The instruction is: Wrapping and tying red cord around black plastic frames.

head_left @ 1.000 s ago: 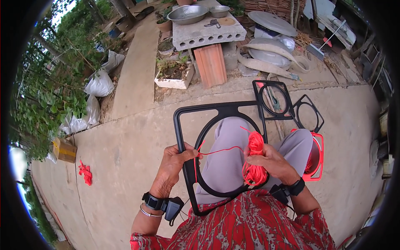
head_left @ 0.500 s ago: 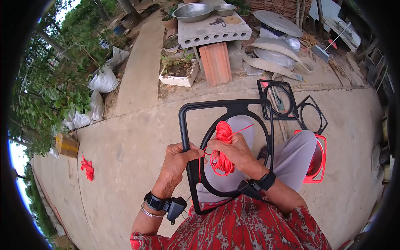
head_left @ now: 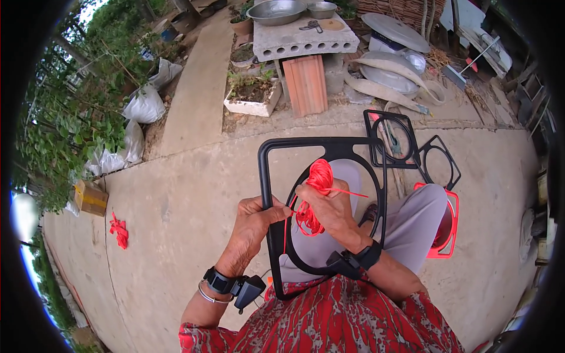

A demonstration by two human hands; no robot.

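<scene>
A black frame (head_left: pixel 321 141) with a large round opening stands tilted over my lap. Round its left bar reaches my left hand (head_left: pixel 254 225), with thumb and fingertips pinched on a red cord strand beside the bar. My right hand (head_left: pixel 334 209) is closed round a hank of red cord (head_left: pixel 321 172), held in front of the round opening. A loose cord end sticks out to the right of that hand. Another strand runs down along the frame's left side. The right fingertips are close to the left ones; the cord between them is partly hidden.
Two more black frames (head_left: pixel 369 132) lie on the concrete ahead to the right. A red frame (head_left: pixel 452 235) is beside my right knee. Red scraps (head_left: pixel 119 230) and a cardboard box (head_left: pixel 90 197) lie at left. A slab table (head_left: pixel 306 44) with metal basins stands at the back.
My right hand and the cord hank have risen slightly and turned. The loose cord end pointed up to the right before; now it slopes slightly down to the right. The frame has shifted slightly.
</scene>
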